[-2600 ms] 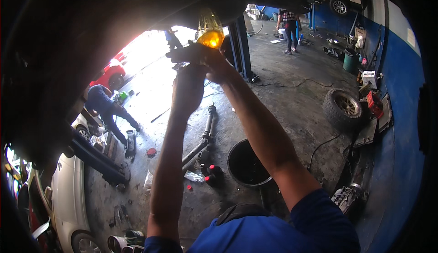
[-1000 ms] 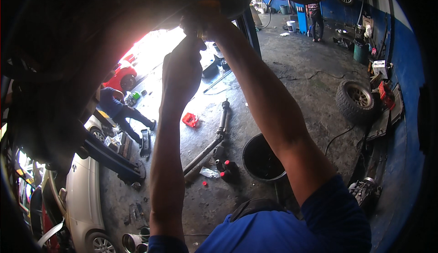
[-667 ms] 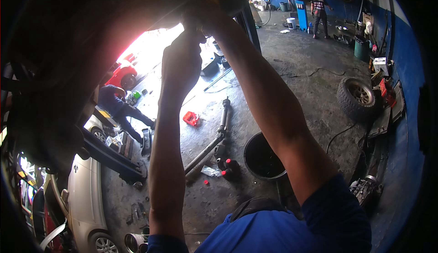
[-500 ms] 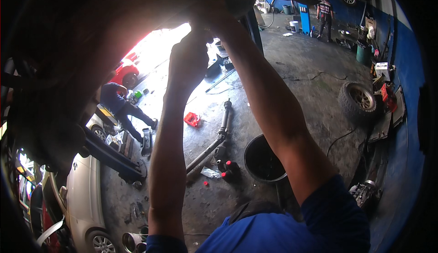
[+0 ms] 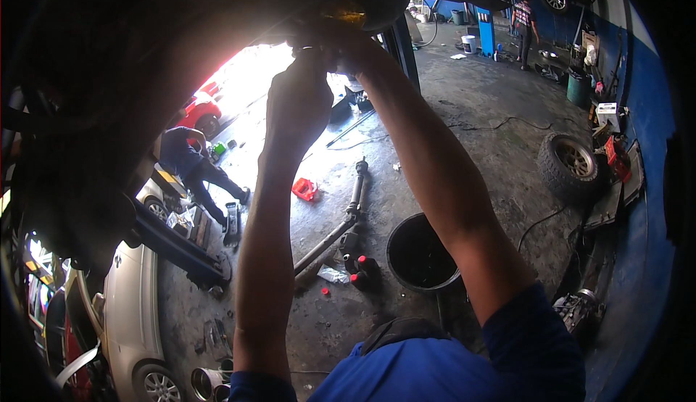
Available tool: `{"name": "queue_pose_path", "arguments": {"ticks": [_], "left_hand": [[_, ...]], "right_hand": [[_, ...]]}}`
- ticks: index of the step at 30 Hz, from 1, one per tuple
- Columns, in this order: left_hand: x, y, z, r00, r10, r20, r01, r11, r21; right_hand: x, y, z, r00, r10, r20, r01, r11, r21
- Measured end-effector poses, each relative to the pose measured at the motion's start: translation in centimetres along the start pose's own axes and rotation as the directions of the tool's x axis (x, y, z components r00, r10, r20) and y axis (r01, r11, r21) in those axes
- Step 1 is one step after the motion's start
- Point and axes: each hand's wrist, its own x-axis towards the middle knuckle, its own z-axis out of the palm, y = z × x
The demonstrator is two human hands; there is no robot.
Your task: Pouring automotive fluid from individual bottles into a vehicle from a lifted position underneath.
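Note:
Both my arms reach up to the dark underside of a raised vehicle (image 5: 217,3). My left hand (image 5: 299,90) is closed in a fist against the glare, close under the vehicle's parts. What its fingers grip is hidden behind the hand. Beside it, to the right and slightly higher, my right hand (image 5: 354,52) touches or nearly touches the same spot. Deep shadow covers its fingers, so their hold does not show. Just above the hands, a patch of the underside (image 5: 344,15) catches yellowish light.
Below on the floor lie a drive shaft (image 5: 326,244), black bottles with red caps (image 5: 365,263), a red container (image 5: 304,189) and a black tub (image 5: 419,253). A wheel (image 5: 569,164) lies at right. One person (image 5: 190,159) bends at left; another (image 5: 523,25) stands far right.
My hands have shifted only slightly at the same spot. A yellowish lit patch now shows above them. The far person has moved a little to the right.

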Motion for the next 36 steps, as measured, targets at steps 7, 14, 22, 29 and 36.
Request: {"name": "queue_pose_path", "arguments": {"ticks": [7, 14, 22, 29, 36], "left_hand": [[-1.3, 1.0, -0.3, 0.994, 0.102, -0.034, -0.102, 0.995, -0.005], [-2.5, 2.1, -2.2, 0.994, 0.103, -0.022, -0.101, 0.993, 0.065], [-3.2, 2.5, -3.0, 0.986, 0.158, -0.045, -0.156, 0.987, 0.047], [-4.3, 3.8, -3.9, 0.975, 0.216, -0.051, -0.215, 0.976, 0.023], [-5.6, 5.0, -4.4, 0.986, 0.155, -0.059, -0.155, 0.988, 0.000]], "right_hand": [[3.6, -1.0, -5.1, 0.985, -0.081, 0.150, 0.074, 0.996, 0.050], [4.6, -1.7, -5.0, 0.975, -0.042, 0.218, 0.000, 0.982, 0.189], [3.6, -2.1, -3.7, 0.981, -0.089, 0.171, 0.067, 0.989, 0.128], [4.5, -3.2, -2.8, 0.983, -0.130, 0.130, 0.122, 0.990, 0.064], [5.5, -3.0, -2.5, 0.984, -0.157, 0.086, 0.156, 0.988, 0.020]]}}
